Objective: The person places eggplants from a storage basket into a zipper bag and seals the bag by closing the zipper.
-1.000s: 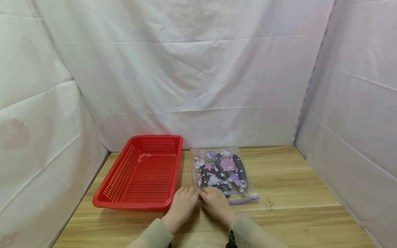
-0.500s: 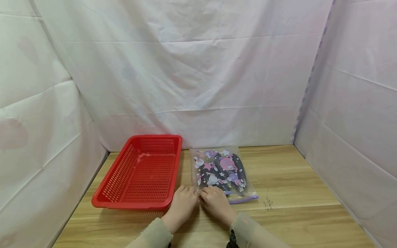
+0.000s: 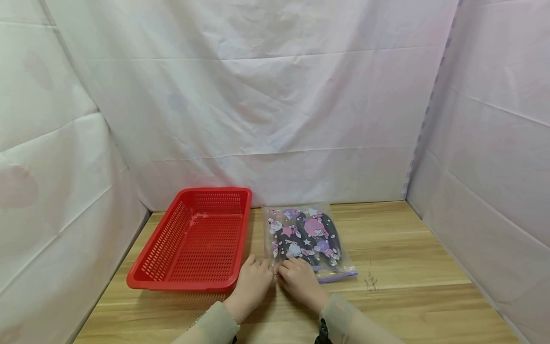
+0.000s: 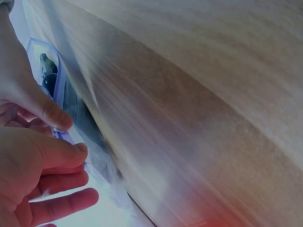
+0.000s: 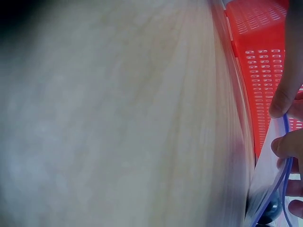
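A clear zip bag [image 3: 307,231] with pink, white and purple cartoon prints lies on the wooden table, its mouth and purple zip strip [image 3: 339,277] facing me. Inside it are dark, glossy eggplants [image 4: 49,84], one showing a green stem. My left hand [image 3: 253,282] pinches the left corner of the bag's mouth. Close beside it, my right hand [image 3: 298,281] pinches the zip strip between thumb and fingers. Right of the hands, the mouth gapes, as both wrist views show. The fingertips are partly hidden in the head view.
A red perforated plastic basket [image 3: 206,248] stands just left of the bag, its near right corner close to my left hand. White cloth [image 3: 275,105] hangs behind and on both sides. A small dark mark [image 3: 371,282] shows on the table [image 3: 412,258] to the right.
My left fingers have shifted very slightly at the bag's corner. The bag, basket and right hand stay almost where they were.
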Motion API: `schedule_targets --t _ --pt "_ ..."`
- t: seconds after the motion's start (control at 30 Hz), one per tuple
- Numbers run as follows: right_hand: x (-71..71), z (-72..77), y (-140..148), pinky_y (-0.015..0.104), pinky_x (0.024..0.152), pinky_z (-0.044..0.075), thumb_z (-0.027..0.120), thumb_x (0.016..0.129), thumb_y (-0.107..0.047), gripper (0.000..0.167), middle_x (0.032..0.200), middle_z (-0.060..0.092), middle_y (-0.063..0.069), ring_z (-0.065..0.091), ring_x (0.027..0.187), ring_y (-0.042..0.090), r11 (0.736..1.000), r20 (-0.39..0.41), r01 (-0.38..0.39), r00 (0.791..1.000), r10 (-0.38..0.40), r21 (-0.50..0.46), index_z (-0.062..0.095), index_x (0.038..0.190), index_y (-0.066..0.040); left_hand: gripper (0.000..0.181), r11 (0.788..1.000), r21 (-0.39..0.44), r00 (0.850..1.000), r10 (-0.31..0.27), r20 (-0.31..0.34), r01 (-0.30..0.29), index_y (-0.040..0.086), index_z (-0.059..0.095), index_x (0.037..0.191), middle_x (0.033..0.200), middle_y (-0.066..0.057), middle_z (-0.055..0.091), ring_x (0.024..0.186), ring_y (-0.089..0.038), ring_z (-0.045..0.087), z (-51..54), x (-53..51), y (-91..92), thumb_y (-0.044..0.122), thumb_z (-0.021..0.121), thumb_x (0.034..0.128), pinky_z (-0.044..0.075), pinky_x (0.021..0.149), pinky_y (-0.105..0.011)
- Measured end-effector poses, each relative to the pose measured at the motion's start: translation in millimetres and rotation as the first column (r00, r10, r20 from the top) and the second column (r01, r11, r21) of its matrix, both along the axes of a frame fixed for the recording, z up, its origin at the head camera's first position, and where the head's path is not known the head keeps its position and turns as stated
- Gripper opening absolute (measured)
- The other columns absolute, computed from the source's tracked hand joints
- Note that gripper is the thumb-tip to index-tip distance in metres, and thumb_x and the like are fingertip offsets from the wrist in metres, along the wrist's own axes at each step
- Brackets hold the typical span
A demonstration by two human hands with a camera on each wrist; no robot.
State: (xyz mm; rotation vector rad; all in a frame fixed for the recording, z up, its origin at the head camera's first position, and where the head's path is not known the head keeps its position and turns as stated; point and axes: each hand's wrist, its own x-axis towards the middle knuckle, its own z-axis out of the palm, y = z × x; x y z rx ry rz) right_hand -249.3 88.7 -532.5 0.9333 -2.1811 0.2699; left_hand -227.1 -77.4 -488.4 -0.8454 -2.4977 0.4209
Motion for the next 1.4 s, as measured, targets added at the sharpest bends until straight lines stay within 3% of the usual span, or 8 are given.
schedule_targets --t 0.4,0.8,1.03,1.1,1.3,1.4 --pt "0.8 -0.4 2.6 0.03 0.058 0.044 0.081 0.07 -0.019 0.015 0.073 0.062 -0.006 0.058 0.067 0.015 1.0 -0.001 0.021 1.0 -0.021 0.013 0.066 0.071 -0.017 0.009 1.0 -0.009 1.0 0.012 0.005 -0.012 0.015 0.072 0.082 0.077 -0.001 0.064 0.074 -0.017 0.062 2.7 1.3 1.1 0.024 0.07 0.0815 0.041 0.093 -0.042" --pt "-1.3 -2.6 5.5 0.03 0.059 0.045 0.082 0.068 -0.018 0.017 0.071 0.061 -0.007 0.057 0.066 0.015 1.0 -0.005 0.022 1.0 -0.022 -0.007 0.066 0.069 -0.017 0.005 0.999 -0.032 0.999 0.033 0.02 -0.032 0.016 0.071 0.074 0.078 0.0 0.063 0.076 -0.018 0.064 2.5 -0.2 1.3 0.019 0.072 0.0784 0.031 0.107 -0.045" --pt "1.4 -7.3 3.2 0.029 0.056 0.044 0.081 0.068 -0.018 0.02 0.067 0.057 -0.007 0.055 0.062 0.015 1.0 0.013 0.029 1.0 -0.029 -0.009 0.061 0.064 -0.018 0.005 0.994 -0.09 0.997 0.06 0.057 -0.055 0.014 0.073 0.08 0.079 -0.002 0.065 0.079 -0.02 0.064 0.2 3.4 2.3 0.019 0.07 0.0803 0.031 0.107 -0.046" --pt "2.2 -7.6 2.8 0.029 0.056 0.043 0.081 0.068 -0.018 0.02 0.067 0.057 -0.007 0.055 0.062 0.015 0.999 0.018 0.033 0.999 -0.033 -0.006 0.061 0.064 -0.018 0.005 0.994 -0.093 0.997 0.057 0.045 -0.053 0.015 0.073 0.082 0.081 -0.002 0.066 0.08 -0.02 0.064 -1.0 4.0 2.6 0.018 0.069 0.0808 0.031 0.107 -0.046" --pt "1.3 -5.5 3.3 0.029 0.055 0.043 0.08 0.068 -0.019 0.019 0.067 0.057 -0.008 0.055 0.061 0.014 0.999 0.017 0.037 0.999 -0.037 -0.004 0.061 0.064 -0.018 0.028 0.996 -0.083 0.999 0.033 -0.014 -0.034 0.017 0.072 0.111 0.108 -0.001 0.07 0.092 -0.019 0.066 -0.7 1.4 6.2 0.02 0.067 0.0839 0.031 0.107 -0.047" --pt "-0.1 -3.4 4.0 0.028 0.055 0.044 0.079 0.069 -0.018 0.019 0.067 0.056 -0.008 0.055 0.061 0.014 0.999 0.022 0.032 0.999 -0.032 -0.002 0.061 0.064 -0.018 0.025 0.995 -0.086 0.999 0.038 -0.014 -0.039 0.017 0.074 0.107 0.111 -0.001 0.069 0.095 -0.02 0.065 1.8 0.1 7.8 0.021 0.066 0.0845 0.03 0.107 -0.047"
